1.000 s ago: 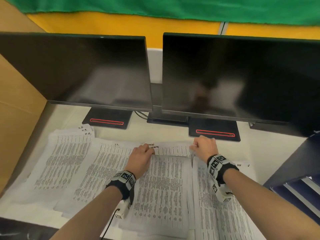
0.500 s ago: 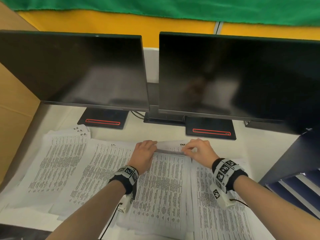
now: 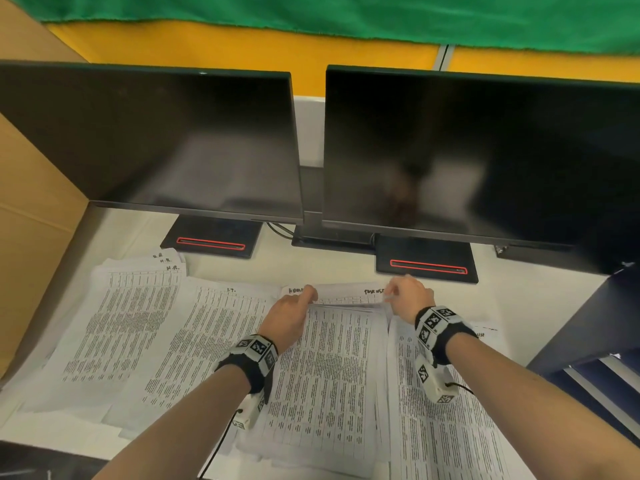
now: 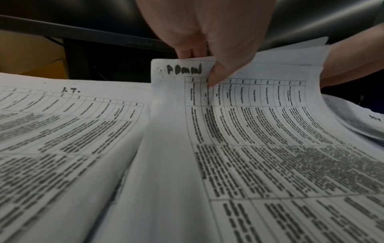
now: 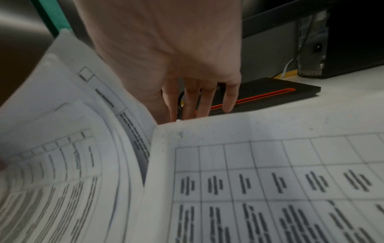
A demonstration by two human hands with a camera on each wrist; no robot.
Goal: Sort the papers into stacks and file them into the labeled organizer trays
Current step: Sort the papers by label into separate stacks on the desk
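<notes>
1. On the white table (image 3: 221,268), from the left: a fanned pile marked "H.R." (image 3: 114,317), then a pile marked "I.T." (image 3: 207,341), both lying flat and untouched.
2. At the middle, the step in hand by the look of it: squaring up the middle stack (image 3: 325,368) for filing. Far edge lifted off the table and curling upward, top sheet headed in marker with a word like "Admin", too smeared to read for sure.
3. Left hand (image 3: 289,315) clamped on the stack's far left corner, thumb on the top sheet, fingers curled behind.
4. Right hand (image 3: 407,294) at the far right corner, thumb side against the raised sheets; fingers (image 5: 207,98) hanging loosely straight behind the edge, so clamped or only steadying cannot tell.
5. Further right, another printed pile (image 3: 450,427) lying flat, just beside the lifted stack.
6. Next move, likely: a firm two-handed hold, a tap to even the edges, then a carry to the matching tray; loose sheets could slip or fan.
7. At the far right, dark blue organizer trays (image 3: 595,386), labels not legible.
8. Behind, two dark monitors (image 3: 156,140) on red-striped stands, cardboard at left, yellow wall and green cloth above.
</notes>
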